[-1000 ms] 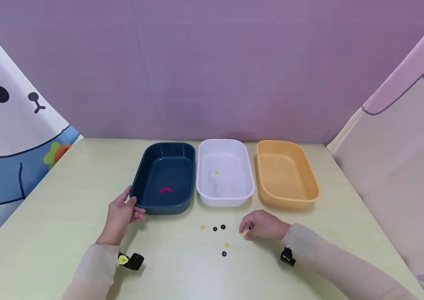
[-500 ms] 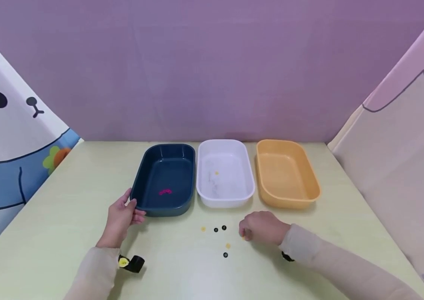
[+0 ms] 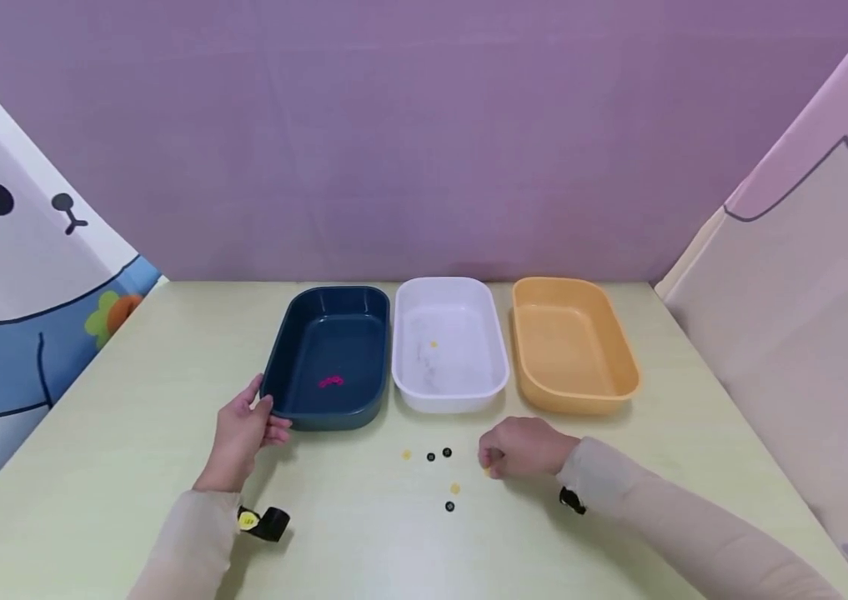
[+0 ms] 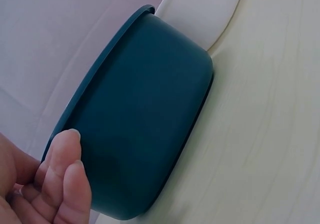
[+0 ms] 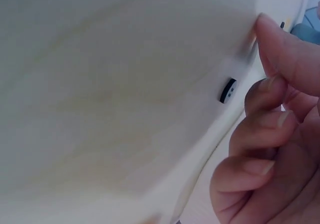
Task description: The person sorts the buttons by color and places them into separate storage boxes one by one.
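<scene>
Right hand (image 3: 524, 446) low over the table (image 3: 356, 546), fingers bent, fingertips close together at a yellow button (image 3: 487, 472); cannot tell if pinched or only touched. Against a second ago: narrower gap between thumb and forefinger, same spot on the table. Black button (image 5: 227, 91), glimpsed then past the fingertips, now hidden from the head camera; shows in the right wrist view, lying on the table just beside the bent fingers.

Left hand (image 3: 239, 433) unchanged: fingers partly bent, holding the near left corner of the dark blue tray (image 3: 329, 422); firmness of hold, cannot tell.

In the way: right hand itself, over the black button and part of the yellow one.

Farther out, between the hands: second yellow button (image 3: 406, 455), then a pair of black buttons (image 3: 431, 457); nearer the person, third yellow button (image 3: 455, 488) and lone black button (image 3: 449, 507).

Beyond, in a row: dark blue tray with pink pieces (image 3: 331, 382), white tray (image 3: 450, 404) with a small yellow piece (image 3: 434, 344), orange tray (image 3: 577, 403). Purple cloth (image 3: 431, 142) behind.
</scene>
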